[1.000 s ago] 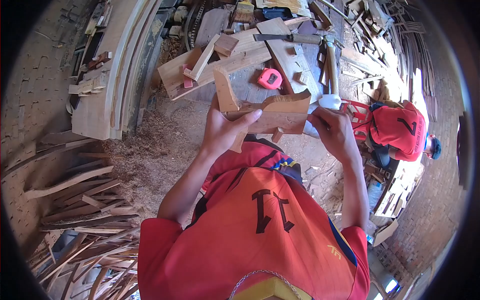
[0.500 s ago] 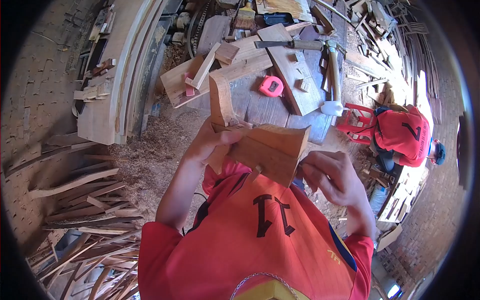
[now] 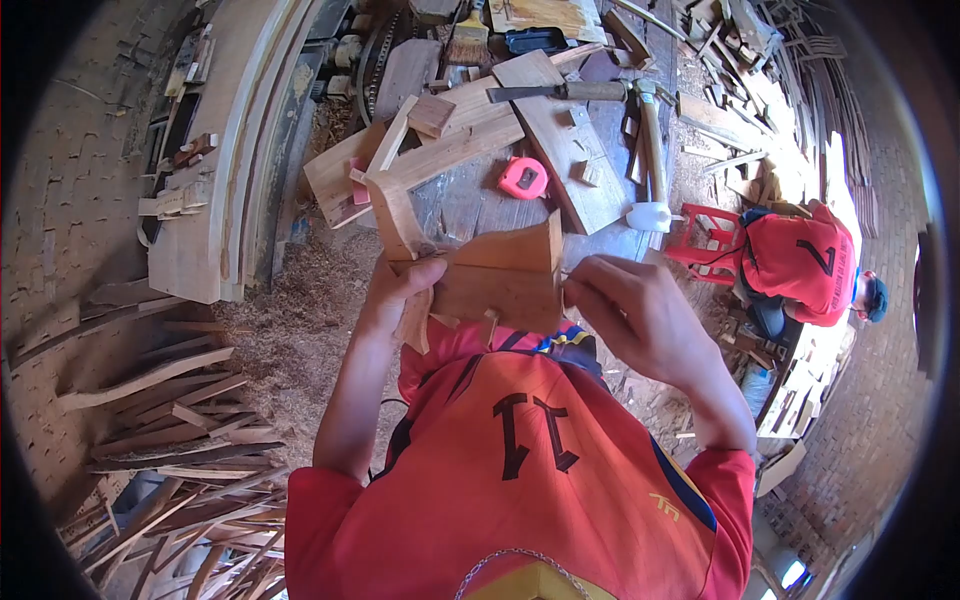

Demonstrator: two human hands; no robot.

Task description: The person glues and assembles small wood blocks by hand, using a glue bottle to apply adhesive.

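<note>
**Curved wooden piece held over the shavings, one end firmly gripped**

Left to right, the risks: the left hand (image 3: 380,298) grasps the wooden piece (image 3: 498,290) by its nine-o'clock end, thumb on top, so the far end could sag or twist if that grip loosened. If the joints are loose, pressure at three o'clock could open them. The right hand (image 3: 645,310) has its fingers bent at that end; whether they pinch anything I cannot tell. A rough edge there could leave a splinter. The piece sits just in front of the bench (image 3: 470,218); swung towards twelve, it could knock the tape measure (image 3: 523,178).

As for materials, at half past eight curl fine, pale shavings (image 3: 290,350). The piece itself is warm brown and smooth-looking, with a horn-like arm at ten, a scooped upper edge and a small peg (image 3: 490,328) near six. The tape measure is rounded pink plastic; the hammer (image 3: 652,140), towards half past one, has a straight wooden handle.
</note>
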